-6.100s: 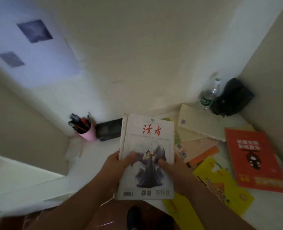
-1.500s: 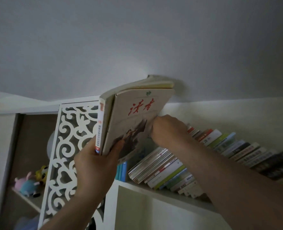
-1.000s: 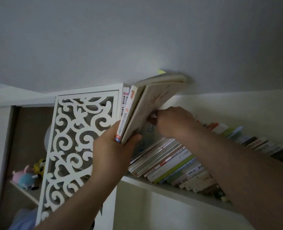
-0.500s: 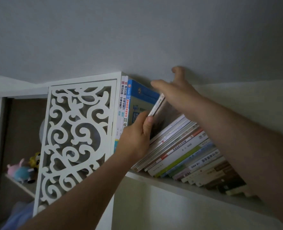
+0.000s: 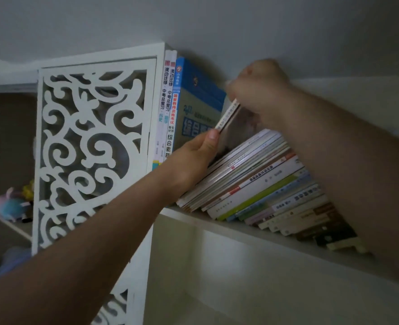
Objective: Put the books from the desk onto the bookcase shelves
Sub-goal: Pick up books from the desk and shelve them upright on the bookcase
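Observation:
A thin magazine (image 5: 227,116) stands tilted on the top shelf (image 5: 229,227) of the white bookcase, between a blue book (image 5: 193,102) and a leaning row of books (image 5: 259,184). My left hand (image 5: 189,160) pinches the magazine's lower spine end with thumb and fingers. At the magazine's upper end, my right hand (image 5: 261,92) grips it with curled fingers. Two white-spined books (image 5: 167,102) stand upright at the shelf's left end.
A white carved scroll panel (image 5: 90,146) forms the bookcase side on the left. Behind it, a lower shelf holds small plush toys (image 5: 11,202). The ceiling runs close above the books. Below the top shelf is an open white compartment (image 5: 240,277).
The magazine has gone from the desk up to the top shelf and slid deeper between the blue book and the leaning row. My right hand has closed on its upper end.

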